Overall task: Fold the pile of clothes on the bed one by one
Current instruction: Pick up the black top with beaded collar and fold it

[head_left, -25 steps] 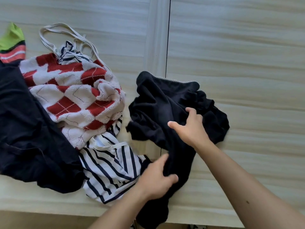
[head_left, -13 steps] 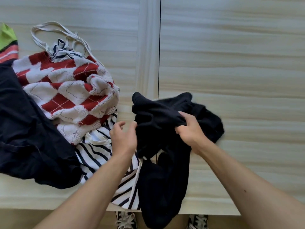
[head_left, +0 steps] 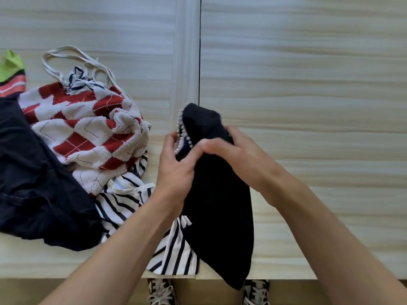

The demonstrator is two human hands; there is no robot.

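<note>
A black knit garment with a white beaded edge hangs bunched in front of me, lifted off the pale wood-grain surface. My left hand grips its left side just under the beads. My right hand grips the upper right of the bunch, thumb across the fabric. Its lower end droops past the front edge. The pile lies to the left: a red-and-white argyle knit, a black-and-white striped top and a dark navy garment.
A seam splits the surface into two panels. White straps loop behind the argyle knit. A green and coral piece shows at the left edge. My sneakers stand on the floor below the front edge.
Both hands have drawn the black garment together and lifted it, so it now hangs in a narrow bunch with the beaded edge showing. My left hand moved right onto it.
</note>
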